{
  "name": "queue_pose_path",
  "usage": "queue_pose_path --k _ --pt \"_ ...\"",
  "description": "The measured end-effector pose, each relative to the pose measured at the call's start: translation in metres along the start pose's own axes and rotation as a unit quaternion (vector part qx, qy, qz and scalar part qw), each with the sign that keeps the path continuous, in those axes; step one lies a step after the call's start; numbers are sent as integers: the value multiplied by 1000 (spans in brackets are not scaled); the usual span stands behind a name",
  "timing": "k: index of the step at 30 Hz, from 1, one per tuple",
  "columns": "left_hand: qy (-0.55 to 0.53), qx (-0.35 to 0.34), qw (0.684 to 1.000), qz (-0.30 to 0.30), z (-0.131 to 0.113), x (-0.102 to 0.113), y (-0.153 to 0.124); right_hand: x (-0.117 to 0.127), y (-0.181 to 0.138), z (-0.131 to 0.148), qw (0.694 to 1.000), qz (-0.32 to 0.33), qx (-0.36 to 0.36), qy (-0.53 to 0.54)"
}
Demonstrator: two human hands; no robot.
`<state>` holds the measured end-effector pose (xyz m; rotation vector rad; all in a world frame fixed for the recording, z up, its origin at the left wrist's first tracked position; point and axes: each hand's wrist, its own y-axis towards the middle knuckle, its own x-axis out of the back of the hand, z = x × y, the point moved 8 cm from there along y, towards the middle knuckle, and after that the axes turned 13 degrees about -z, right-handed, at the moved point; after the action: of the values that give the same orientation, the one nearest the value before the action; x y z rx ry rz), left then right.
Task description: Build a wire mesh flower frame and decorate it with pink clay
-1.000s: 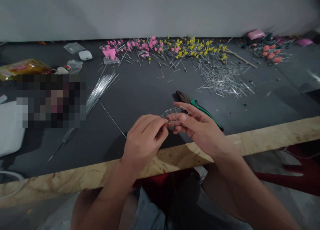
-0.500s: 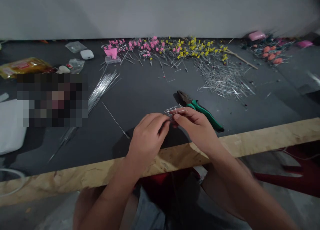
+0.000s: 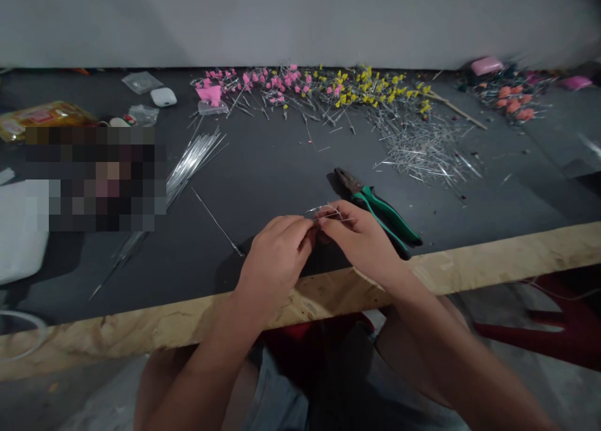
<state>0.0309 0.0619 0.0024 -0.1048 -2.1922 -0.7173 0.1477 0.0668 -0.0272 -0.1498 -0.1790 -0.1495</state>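
Between my two hands is a small piece of bent silvery wire, with thin ends sticking out. My left hand pinches it at its near left end, the fingertips almost meeting those of the other hand. My right hand grips the wire between thumb and fingers, which hide part of it. Just beyond the right hand lie pliers with green and black handles, jaws pointing up and left. To the left of my left hand a single twisted wire rests on the dark tabletop.
Along the back lie wire stems with pink tips and yellow tips. A heap of short wires spreads at right, and a bundle of straight wires at left. The wooden table edge runs in front of me.
The wire piece has turned and shifted slightly in my fingers, and my fingertips have drawn closer together. The pliers and the wires on the table have stayed put.
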Motion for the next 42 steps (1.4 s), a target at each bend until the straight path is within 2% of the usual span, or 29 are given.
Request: queue_pose_path --k 5,12,19,21,23,26,28,30,32,34,37,42 --pt "38 -11 999 12 2 -12 -8 -2 1 -8 999 19 -19 -31" --pt "103 -67 992 -2 -8 -19 -13 1 7 -15 997 30 6 -75" --pt "185 -94 978 22 -16 -26 -12 -2 17 -19 991 50 17 -119" --pt "175 -76 981 28 -13 -27 -10 -2 19 -21 993 55 7 -109" --pt "144 -29 989 16 -7 -24 -6 -2 21 -21 996 57 -12 -61" --pt "22 123 991 -49 12 -12 0 -1 22 -17 996 42 -39 68" --pt "-128 244 956 -99 26 -8 1 0 23 -11 989 34 -43 135" --pt "-293 332 888 -124 34 -11 0 -1 23 -5 984 40 -44 170" --pt "-416 385 816 -116 36 -18 0 -3 23 0 980 49 -44 189" --pt "-484 415 764 -104 36 -20 0 -3 24 4 976 58 -44 204" --pt "-520 433 731 -86 37 -19 1 -3 25 9 972 68 -39 223" --pt "-540 424 723 -75 35 -13 3 -4 24 13 969 78 -14 234"
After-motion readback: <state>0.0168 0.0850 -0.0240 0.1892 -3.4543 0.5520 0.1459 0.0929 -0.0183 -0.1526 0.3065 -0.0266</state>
